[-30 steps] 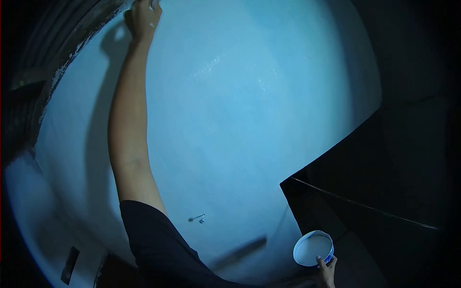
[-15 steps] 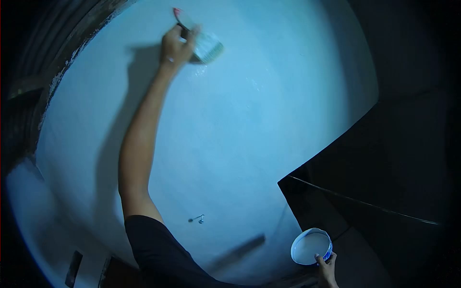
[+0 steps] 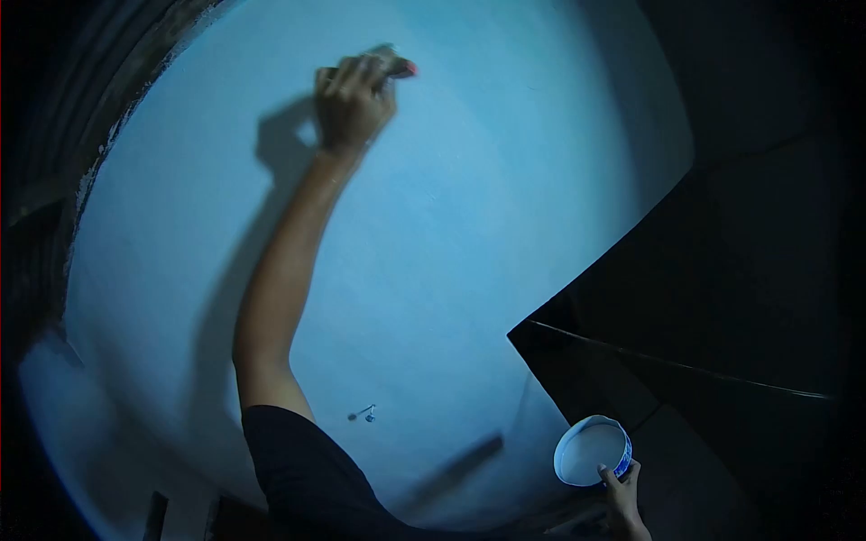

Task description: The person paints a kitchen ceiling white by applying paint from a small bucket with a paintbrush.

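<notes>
My left hand [image 3: 354,101] is raised high against a pale wall [image 3: 433,261], its back toward me and fingers wrapped around a paintbrush [image 3: 409,68]. The red-tipped handle end pokes out to the right of the fingers; the bristles are mostly hidden behind the hand and blurred. Low on the right, my right hand [image 3: 621,491] grips a white bowl [image 3: 623,461] with a blue pattern outside. Its thumb hooks over the near rim. Tilted toward me, the bowl shows a whitish inside.
A small metal hook [image 3: 369,414] sticks out of the lower wall. Beyond the wall's slanting right edge lies a dark area crossed by a thin cable [image 3: 667,361]. Dark corrugated sheeting [image 3: 99,90] borders the wall at the upper left.
My left hand has turned the paintbrush: the bristles pointed down to the right, and now the red handle end points right. The hand has shifted slightly right. The bowl has moved slightly up and right.
</notes>
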Motion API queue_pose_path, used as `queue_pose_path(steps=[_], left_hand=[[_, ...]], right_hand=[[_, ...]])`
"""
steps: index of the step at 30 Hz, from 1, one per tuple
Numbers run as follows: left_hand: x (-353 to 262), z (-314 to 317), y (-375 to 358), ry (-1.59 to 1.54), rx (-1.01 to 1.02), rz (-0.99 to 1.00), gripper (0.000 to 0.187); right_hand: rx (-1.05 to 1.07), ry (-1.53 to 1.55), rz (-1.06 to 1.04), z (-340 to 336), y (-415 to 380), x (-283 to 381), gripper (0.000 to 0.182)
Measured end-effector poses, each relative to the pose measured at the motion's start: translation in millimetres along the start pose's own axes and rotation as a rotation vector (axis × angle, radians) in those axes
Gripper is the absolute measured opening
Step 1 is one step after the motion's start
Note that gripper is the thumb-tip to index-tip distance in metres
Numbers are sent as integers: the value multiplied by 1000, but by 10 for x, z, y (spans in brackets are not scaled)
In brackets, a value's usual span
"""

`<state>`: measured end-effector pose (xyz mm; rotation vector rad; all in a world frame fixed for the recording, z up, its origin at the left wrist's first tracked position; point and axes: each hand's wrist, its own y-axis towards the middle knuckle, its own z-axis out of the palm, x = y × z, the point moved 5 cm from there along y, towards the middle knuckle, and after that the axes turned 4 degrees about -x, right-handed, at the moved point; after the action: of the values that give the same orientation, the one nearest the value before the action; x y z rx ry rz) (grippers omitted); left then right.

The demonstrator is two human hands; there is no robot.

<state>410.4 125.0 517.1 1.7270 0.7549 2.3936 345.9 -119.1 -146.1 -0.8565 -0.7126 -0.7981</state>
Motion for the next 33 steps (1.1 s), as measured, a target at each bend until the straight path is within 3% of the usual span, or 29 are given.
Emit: queue_pose_path(steps=[1,2,5,6,8,10,11,12,14,17,19,23,25,26,28,30,32,33], left_hand=[[-517,-56,-63,-176,-23,57,23],[-899,34,-261,-356,126,22,26],[-1833,-132,-288,-795,234,-236,9],[-1882,-39,-349,-845,411,-361,14],[-1627,289,-477,-670,552,-432,19],[-995,560,-440,-778,412,-752,31],[-560,781,-434,-725,245,-740,30],[-234,603,-97,-455,200,-588,25],[519,606,212,-333,-26,-520,24],[1133,497,521,207,-56,-291,20],[1134,575,521,459,19,-148,18],[203,882,91,373,83,-22,14],[-704,823,-153,-21,40,64,15],[-1169,850,-341,-205,-23,204,8],[-2031,594,-510,-440,148,219,6],[-2447,567,-570,-826,446,-99,15],[-2262,811,-619,-782,620,-320,26],[-2004,1023,-635,-745,533,-491,30]], right_hand=[[4,-6,21,7,-19,11,56],[4,-10,27,-1,-37,2,56],[8,-19,10,6,34,24,55],[-1,-35,10,-5,42,-8,55],[7,27,-3,-9,57,-88,55],[-27,58,102,6,2,-23,55],[-28,63,103,-28,71,-93,55],[-17,47,76,-84,161,-198,56],[-9,30,53,-149,271,-347,56],[-30,86,56,-117,275,-250,54],[-39,71,64,-116,318,-231,54],[-29,46,-12,-227,550,-463,56],[-36,-27,-23,-236,524,-429,56],[-34,-25,-14,-233,502,-394,56],[-29,-25,-8,-201,436,-301,55],[-46,6,63,-171,363,-216,54],[-26,-44,-14,-251,448,-349,54],[-56,17,35,-213,383,-295,54]])
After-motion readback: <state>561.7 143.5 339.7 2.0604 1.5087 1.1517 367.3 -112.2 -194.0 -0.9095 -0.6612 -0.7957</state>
